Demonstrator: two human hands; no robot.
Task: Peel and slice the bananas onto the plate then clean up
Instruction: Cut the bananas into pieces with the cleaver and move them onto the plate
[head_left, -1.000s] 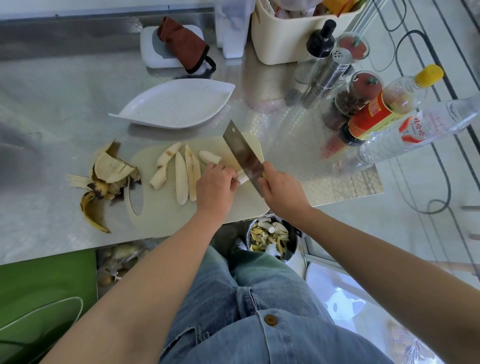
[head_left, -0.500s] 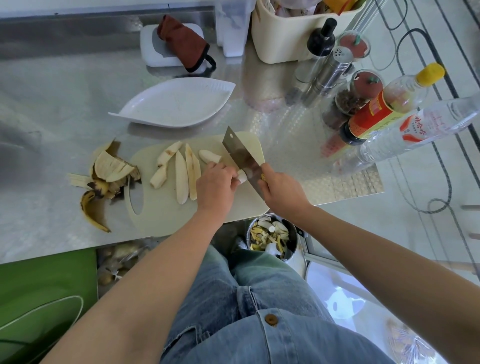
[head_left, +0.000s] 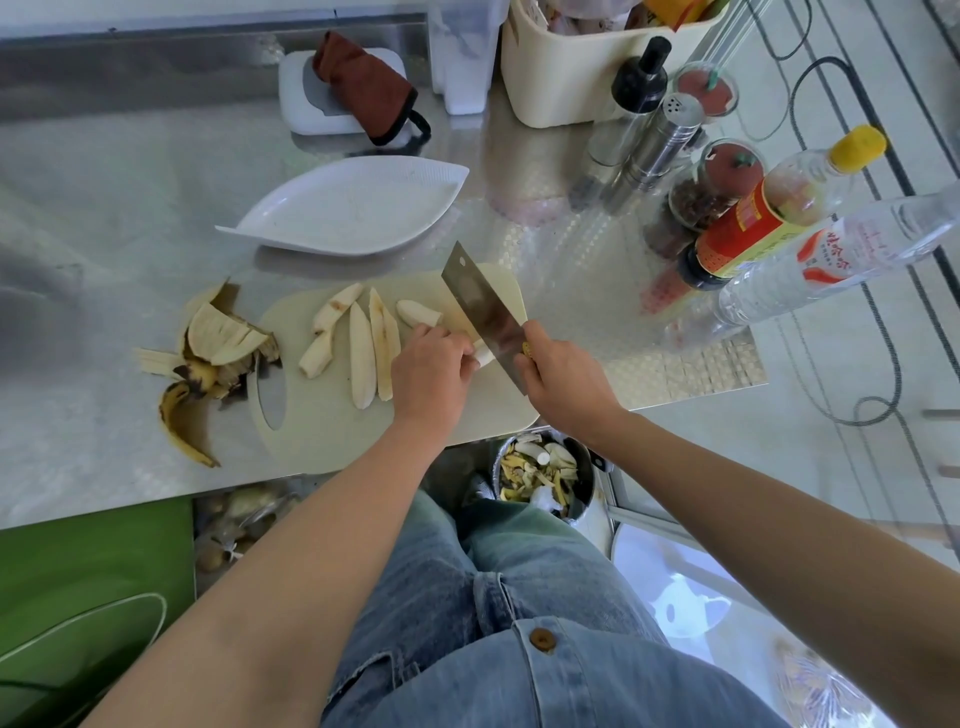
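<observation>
A cream cutting board (head_left: 322, 436) lies on the steel counter with several peeled banana strips (head_left: 362, 358) on it. My left hand (head_left: 428, 371) curls over a banana piece (head_left: 483, 355) and holds it down on the board. My right hand (head_left: 561, 379) grips the handle of a cleaver (head_left: 483, 306), whose blade edge is down on that piece right beside my left fingers. A white leaf-shaped plate (head_left: 353, 208) sits just behind the board, with nothing on it. Banana peels (head_left: 208, 358) are piled at the board's left end.
Bottles, a shaker and spice jars (head_left: 727, 197) crowd the counter's right side. A cream bin (head_left: 587, 67) and a dark red cloth (head_left: 363, 88) on a white box stand at the back. A waste pot of scraps (head_left: 543, 470) sits below the counter edge by my knees.
The cleaver blade has come down from a raised tilt onto the banana piece under my left hand. My left hand has stayed in place.
</observation>
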